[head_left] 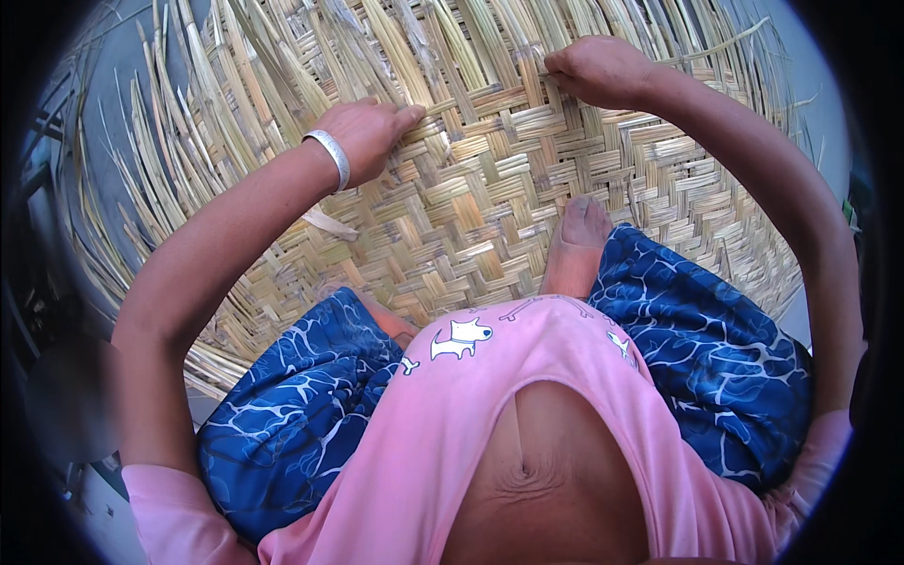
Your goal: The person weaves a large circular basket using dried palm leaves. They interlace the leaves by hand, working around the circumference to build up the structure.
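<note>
A partly woven mat (480, 202) of flat, straw-coloured split strips spreads in front of me. Its near part is a tight diagonal weave, while the strips at the far side run out loose. At the left of the working edge, my left hand (363, 137), a silver bangle on its wrist, is closed, thumb and finger at a strip (476, 104) lying across the weave. Farther right and a little farther away, my right hand (603, 71) is closed in a pinch on strips at the edge. Its fingertips are partly hidden.
Long loose strips (179, 122) fan out at the far left, and more (734, 56) stick out at the far right. My bare foot (576, 240) rests on the woven part. A short loose piece (330, 224) sticks up near my left forearm. Grey floor (800, 56) shows beyond the mat.
</note>
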